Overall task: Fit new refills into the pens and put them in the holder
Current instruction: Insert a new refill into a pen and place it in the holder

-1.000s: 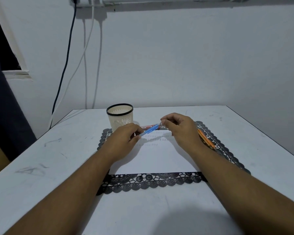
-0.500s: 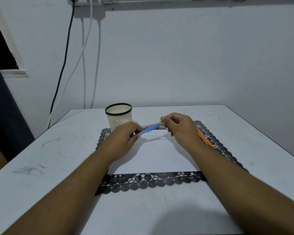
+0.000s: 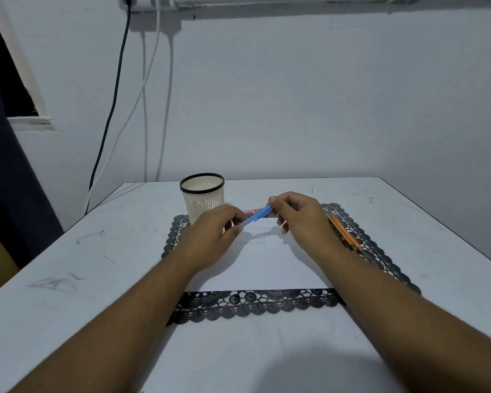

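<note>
A blue pen point(image 3: 257, 216) is held between both hands just above a white sheet point(image 3: 262, 265). My left hand point(image 3: 210, 236) pinches its lower left end. My right hand point(image 3: 301, 217) pinches its upper right end with thumb and fingertips. The cream mesh holder point(image 3: 202, 198) with a black rim stands just behind my left hand. Orange pens point(image 3: 343, 232) lie on the mat beside my right wrist, partly hidden by it. A red item point(image 3: 251, 211) lies flat behind the blue pen; I cannot tell what it is.
A black lace mat point(image 3: 253, 304) lies under the white sheet on the white table point(image 3: 68, 265). Cables point(image 3: 108, 123) hang down the wall at the back left. The table's right edge runs close past the mat.
Both hands have stayed almost where they were, holding the blue pen. The right hand's fingers have shifted slightly on the pen's end.
</note>
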A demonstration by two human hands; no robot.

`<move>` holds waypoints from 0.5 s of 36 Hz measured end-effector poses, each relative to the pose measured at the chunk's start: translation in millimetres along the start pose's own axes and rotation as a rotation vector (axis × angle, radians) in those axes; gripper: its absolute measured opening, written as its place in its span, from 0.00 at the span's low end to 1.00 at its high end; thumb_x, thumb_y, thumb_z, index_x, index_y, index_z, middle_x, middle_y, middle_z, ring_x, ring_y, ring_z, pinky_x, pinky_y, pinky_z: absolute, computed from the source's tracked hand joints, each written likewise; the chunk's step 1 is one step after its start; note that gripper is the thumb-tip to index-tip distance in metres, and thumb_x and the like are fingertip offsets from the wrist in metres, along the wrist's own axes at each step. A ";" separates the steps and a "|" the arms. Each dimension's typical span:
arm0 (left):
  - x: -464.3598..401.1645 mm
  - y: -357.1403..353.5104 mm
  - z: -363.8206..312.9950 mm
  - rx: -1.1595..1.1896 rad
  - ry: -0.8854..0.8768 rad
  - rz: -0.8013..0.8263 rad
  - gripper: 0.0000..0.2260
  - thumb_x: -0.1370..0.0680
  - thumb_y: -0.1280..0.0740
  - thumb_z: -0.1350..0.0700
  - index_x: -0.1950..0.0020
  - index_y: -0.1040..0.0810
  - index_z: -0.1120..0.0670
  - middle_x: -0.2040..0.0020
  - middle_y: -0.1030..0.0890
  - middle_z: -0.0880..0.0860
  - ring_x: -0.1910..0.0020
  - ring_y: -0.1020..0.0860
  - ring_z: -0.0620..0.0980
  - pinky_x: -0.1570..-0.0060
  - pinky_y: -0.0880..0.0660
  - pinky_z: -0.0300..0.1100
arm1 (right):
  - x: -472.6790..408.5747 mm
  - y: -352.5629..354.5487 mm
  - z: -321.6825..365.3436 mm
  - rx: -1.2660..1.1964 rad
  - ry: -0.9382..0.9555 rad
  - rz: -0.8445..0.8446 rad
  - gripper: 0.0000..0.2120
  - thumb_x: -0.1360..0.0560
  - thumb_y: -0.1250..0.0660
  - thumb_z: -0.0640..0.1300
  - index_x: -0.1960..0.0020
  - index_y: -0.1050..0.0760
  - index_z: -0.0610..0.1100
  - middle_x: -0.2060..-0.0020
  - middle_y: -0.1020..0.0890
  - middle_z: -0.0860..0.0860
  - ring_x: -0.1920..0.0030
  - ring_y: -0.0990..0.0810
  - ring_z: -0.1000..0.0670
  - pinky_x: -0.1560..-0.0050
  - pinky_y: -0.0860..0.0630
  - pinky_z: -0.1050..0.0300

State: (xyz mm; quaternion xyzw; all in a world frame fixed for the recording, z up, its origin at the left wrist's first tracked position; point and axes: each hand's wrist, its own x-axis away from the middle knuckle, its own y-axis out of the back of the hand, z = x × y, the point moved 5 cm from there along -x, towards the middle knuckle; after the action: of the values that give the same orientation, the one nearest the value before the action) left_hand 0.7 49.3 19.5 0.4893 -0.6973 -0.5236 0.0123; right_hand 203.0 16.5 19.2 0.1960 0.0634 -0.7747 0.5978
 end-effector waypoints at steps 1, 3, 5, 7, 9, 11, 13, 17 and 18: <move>-0.3 -0.9 0.1 0.033 0.007 -0.009 0.06 0.18 0.32 0.58 0.44 0.19 0.48 0.54 0.21 0.41 0.55 0.24 0.40 0.58 0.30 0.31 | 0.9 -3.8 -1.8 -0.039 -0.021 0.025 0.07 0.19 0.29 0.44 0.51 0.16 0.41 0.61 0.15 0.50 0.63 0.21 0.54 0.65 0.22 0.55; -0.9 -3.2 0.0 0.086 0.009 -0.031 0.05 0.18 0.32 0.57 0.45 0.19 0.49 0.53 0.20 0.43 0.55 0.23 0.42 0.57 0.29 0.34 | 3.5 -14.7 -3.9 -0.130 -0.062 0.085 0.03 0.20 0.28 0.40 0.49 0.16 0.41 0.59 0.15 0.49 0.61 0.20 0.53 0.65 0.21 0.56; -0.8 -5.8 -1.3 0.117 0.013 -0.041 0.05 0.19 0.31 0.58 0.46 0.19 0.49 0.53 0.20 0.44 0.54 0.22 0.43 0.56 0.28 0.34 | 5.4 -24.2 -3.2 -0.194 -0.080 0.100 0.03 0.20 0.30 0.38 0.49 0.17 0.41 0.59 0.15 0.50 0.58 0.19 0.52 0.63 0.20 0.56; -0.9 -8.8 -2.1 0.144 0.025 -0.033 0.05 0.20 0.29 0.58 0.46 0.19 0.49 0.53 0.19 0.44 0.54 0.21 0.43 0.57 0.29 0.31 | 6.1 -28.3 1.4 -0.205 -0.077 0.065 0.04 0.18 0.32 0.40 0.49 0.19 0.42 0.57 0.13 0.50 0.54 0.15 0.50 0.54 0.19 0.54; -1.3 -11.7 -2.1 0.169 0.044 -0.016 0.05 0.21 0.28 0.59 0.46 0.17 0.51 0.54 0.18 0.45 0.55 0.21 0.43 0.57 0.28 0.31 | 6.8 -28.4 7.8 -0.223 -0.055 0.024 0.06 0.16 0.36 0.43 0.49 0.21 0.45 0.54 0.12 0.48 0.50 0.14 0.48 0.43 0.20 0.51; -1.4 -14.5 -2.0 0.214 0.068 0.000 0.05 0.21 0.28 0.60 0.48 0.16 0.51 0.56 0.17 0.45 0.58 0.21 0.42 0.58 0.28 0.32 | 7.8 -28.5 13.7 -0.286 -0.027 0.032 0.08 0.14 0.40 0.44 0.48 0.23 0.46 0.57 0.14 0.48 0.52 0.14 0.45 0.41 0.20 0.48; -0.2 -17.5 -3.3 0.279 0.083 0.018 0.03 0.21 0.27 0.60 0.50 0.16 0.53 0.58 0.17 0.46 0.61 0.22 0.40 0.59 0.29 0.31 | 9.6 -33.7 17.7 -0.450 -0.028 0.095 0.09 0.13 0.43 0.43 0.46 0.25 0.45 0.62 0.20 0.48 0.58 0.19 0.46 0.47 0.20 0.49; 2.9 -27.0 -8.4 0.346 0.084 0.086 0.03 0.22 0.26 0.59 0.54 0.19 0.54 0.60 0.20 0.44 0.62 0.25 0.41 0.60 0.30 0.33 | 14.0 -41.6 24.4 -0.796 -0.159 0.177 0.14 0.15 0.44 0.51 0.52 0.28 0.43 0.67 0.34 0.49 0.66 0.36 0.51 0.61 0.33 0.55; 2.7 -28.5 -9.1 0.361 0.087 0.095 0.03 0.22 0.26 0.59 0.54 0.19 0.54 0.60 0.20 0.44 0.62 0.25 0.41 0.60 0.30 0.34 | 13.9 -41.0 26.4 -0.836 -0.173 0.180 0.16 0.16 0.44 0.53 0.54 0.28 0.43 0.67 0.36 0.49 0.67 0.38 0.51 0.63 0.35 0.55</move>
State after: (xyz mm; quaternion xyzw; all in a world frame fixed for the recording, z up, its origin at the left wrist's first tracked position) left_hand 23.2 41.6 1.1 0.4722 -0.8012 -0.3670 -0.0208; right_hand 155.0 6.6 32.5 -0.1238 0.3041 -0.6409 0.6939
